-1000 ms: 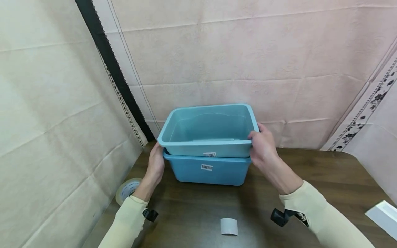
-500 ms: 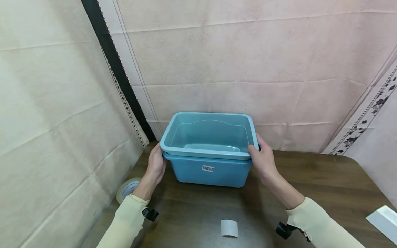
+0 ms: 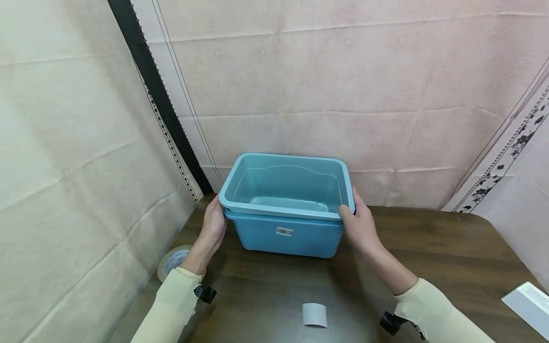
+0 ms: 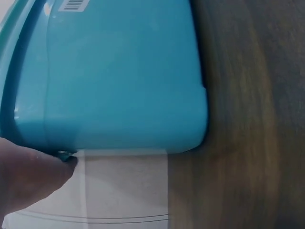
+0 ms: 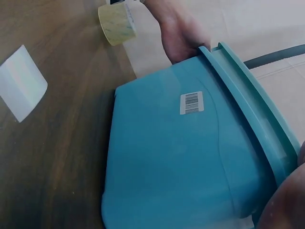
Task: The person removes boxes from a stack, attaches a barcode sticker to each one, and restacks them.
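Two light-blue plastic bins are nested on the table, and each rim shows as a separate band. The upper bin (image 3: pixel 291 188) faces up with nothing visible inside. Under it stands the lower bin (image 3: pixel 291 240), a barcode sticker (image 3: pixel 285 231) on its front wall. My left hand (image 3: pixel 214 220) holds the lower bin at its left rim, fingers mostly hidden behind the side. At the right end, my right hand (image 3: pixel 359 224) grips the upper bin, thumb over the rim and fingers down the outside. The lower bin's wall (image 4: pixel 119 76) fills much of the left wrist view.
A tape roll (image 3: pixel 173 262) lies beside my left forearm, against the left cloth wall. Closer to me on the brown wooden table (image 3: pixel 429 247) is a small curved white piece (image 3: pixel 314 315). A white box-like object (image 3: pixel 529 305) is at the right edge. Cloth (image 3: pixel 343 95) hangs close behind the bins.
The upper bin has dropped deeper into the lower one, so its front wall and barcode are now hidden. My right hand went down with it. The left hand stayed almost in place.
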Available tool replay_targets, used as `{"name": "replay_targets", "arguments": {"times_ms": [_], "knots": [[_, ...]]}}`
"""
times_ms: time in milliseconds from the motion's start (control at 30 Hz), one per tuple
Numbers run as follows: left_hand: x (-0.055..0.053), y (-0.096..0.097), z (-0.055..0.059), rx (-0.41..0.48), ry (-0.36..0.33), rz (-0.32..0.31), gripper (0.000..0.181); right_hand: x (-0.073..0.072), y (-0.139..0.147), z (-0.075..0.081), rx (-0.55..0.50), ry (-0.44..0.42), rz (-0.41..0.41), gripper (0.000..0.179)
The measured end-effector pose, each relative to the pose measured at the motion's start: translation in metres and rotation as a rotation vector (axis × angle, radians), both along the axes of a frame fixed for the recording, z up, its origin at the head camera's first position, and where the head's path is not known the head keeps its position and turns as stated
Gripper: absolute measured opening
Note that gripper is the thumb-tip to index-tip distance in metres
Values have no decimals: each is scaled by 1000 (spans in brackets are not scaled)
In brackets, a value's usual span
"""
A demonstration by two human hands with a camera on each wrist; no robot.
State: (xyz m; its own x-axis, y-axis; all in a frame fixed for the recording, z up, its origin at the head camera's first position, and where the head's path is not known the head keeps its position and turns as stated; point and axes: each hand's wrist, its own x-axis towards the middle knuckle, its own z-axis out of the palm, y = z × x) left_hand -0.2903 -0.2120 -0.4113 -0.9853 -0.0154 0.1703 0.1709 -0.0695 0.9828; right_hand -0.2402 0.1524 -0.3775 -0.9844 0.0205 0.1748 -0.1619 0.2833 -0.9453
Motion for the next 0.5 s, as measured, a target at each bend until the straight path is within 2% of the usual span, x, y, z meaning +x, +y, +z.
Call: {"name": "replay_targets", "arguments": {"times_ms": [133, 267, 333, 400, 500], "knots": [[2, -2, 4, -37, -29, -29, 52, 2, 5, 4, 55, -14, 24, 66], [8, -2, 8, -76, -36, 22, 55, 5, 13, 12, 122, -44, 33, 80], [15, -1, 10, -134, -14, 55, 61, 9, 17, 14, 154, -65, 26, 86], [25, 0, 13, -249, 49, 99, 65, 16, 22, 12, 204, -74, 9, 87], [45, 3, 20, -448, 242, 173, 69, 32, 32, 1, 284, -61, -17, 85]]}}
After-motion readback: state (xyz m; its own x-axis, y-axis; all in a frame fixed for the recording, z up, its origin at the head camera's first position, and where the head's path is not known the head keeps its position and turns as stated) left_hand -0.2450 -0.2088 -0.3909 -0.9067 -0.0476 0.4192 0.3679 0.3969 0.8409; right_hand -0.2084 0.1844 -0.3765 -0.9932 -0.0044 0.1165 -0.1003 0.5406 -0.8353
